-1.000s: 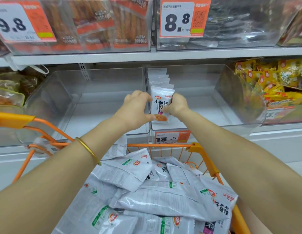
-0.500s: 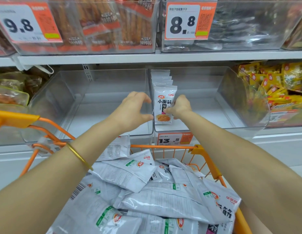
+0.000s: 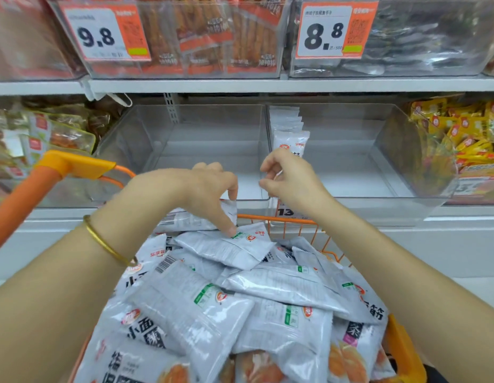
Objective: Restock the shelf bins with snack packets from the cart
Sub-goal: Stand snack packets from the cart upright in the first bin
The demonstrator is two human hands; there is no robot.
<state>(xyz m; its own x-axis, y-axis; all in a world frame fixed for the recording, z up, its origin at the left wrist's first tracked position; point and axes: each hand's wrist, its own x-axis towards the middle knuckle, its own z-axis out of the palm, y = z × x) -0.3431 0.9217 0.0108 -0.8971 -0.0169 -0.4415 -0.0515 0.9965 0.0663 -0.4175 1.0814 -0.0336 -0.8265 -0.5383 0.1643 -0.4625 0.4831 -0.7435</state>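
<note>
Left hand (image 3: 210, 194) down over orange wire cart (image 3: 74, 165), fingers spread, tip touching top silver-white foil snack packet (image 3: 229, 248), no grip yet. Right hand (image 3: 291, 183) loose-curled, empty, by clear plastic bin (image 3: 364, 210) w/ upright packet row (image 3: 290, 139). Pkts look light, floppy, slick; pinch a crimped end.
</note>
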